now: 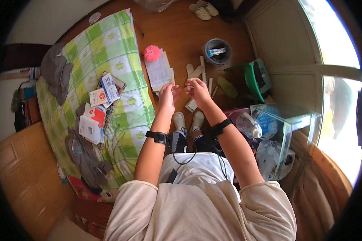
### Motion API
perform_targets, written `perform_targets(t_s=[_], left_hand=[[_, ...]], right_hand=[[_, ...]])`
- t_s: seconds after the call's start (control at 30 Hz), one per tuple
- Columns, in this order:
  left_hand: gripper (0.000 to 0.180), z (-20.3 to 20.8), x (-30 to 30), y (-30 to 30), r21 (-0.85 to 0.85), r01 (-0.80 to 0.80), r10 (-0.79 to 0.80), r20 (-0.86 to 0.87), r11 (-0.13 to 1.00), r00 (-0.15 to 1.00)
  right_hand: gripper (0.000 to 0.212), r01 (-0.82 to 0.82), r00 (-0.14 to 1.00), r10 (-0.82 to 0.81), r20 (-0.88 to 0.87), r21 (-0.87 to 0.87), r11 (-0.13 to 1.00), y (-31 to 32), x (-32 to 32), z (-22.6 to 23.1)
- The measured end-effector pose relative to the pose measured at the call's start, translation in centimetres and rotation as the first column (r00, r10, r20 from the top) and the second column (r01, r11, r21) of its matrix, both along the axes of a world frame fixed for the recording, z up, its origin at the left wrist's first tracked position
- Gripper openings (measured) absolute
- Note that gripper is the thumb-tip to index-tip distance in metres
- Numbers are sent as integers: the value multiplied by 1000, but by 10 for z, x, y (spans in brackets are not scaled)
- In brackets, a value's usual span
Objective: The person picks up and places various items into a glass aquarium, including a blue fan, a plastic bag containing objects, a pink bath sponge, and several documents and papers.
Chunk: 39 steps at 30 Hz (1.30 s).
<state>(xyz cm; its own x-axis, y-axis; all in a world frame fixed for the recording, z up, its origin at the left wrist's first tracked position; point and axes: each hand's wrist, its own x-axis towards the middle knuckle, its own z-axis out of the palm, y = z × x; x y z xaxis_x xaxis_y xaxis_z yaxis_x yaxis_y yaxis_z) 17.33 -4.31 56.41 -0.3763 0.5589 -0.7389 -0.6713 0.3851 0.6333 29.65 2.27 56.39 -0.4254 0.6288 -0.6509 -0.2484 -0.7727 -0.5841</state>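
Both my hands are raised in front of me above the floor, a short gap between them. My left hand (168, 96) has its fingers apart and loosely bent, with nothing clearly held in it. On my right hand (198, 90) the thumb and fingers are pinched together; a tiny pale bit shows at the tips, too small to name. Beneath and beyond the left hand lies a stack of papers (158, 71) with a fluffy pink round thing (152, 53) on its far end. Beyond the right hand are flat beige insole-like pieces (196, 72) and a long white strip (203, 69).
At left is a bed (122, 48) with a green checked cover, bearing several small boxes (110, 87) and grey clothes (56, 72). To the right stand a waste bin (228, 56), a green slipper (227, 86), a green chair (251, 83) and a glass tank (284, 138).
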Motion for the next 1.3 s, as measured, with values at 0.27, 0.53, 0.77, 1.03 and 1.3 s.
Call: perform_targets(t_s=[0.27,0.53,0.77,1.03,1.3], left_hand=[[29,-37,-49,16,-41,-93,94,24,995,995],[28,-149,-156,55,-212,-186,154,-160,959,975],[36,-328,-247,108,-244,52,-192,-595,968,780],[61,-418,-251,177,-381,-296,60,-523,876,850],[45,-493,-285,195,-39,-121,99,-362,992,927]], right_hand=[[18,-147,986,152,68,-71,987,36,-66,-47],[24,-141,968,176,177,-194,971,83,-159,-140],[40,-406,874,385,297,12,914,135,-259,-284],[70,-437,663,191,724,167,884,169,-313,-431],[73,-369,860,162,483,370,853,197,-336,-492]])
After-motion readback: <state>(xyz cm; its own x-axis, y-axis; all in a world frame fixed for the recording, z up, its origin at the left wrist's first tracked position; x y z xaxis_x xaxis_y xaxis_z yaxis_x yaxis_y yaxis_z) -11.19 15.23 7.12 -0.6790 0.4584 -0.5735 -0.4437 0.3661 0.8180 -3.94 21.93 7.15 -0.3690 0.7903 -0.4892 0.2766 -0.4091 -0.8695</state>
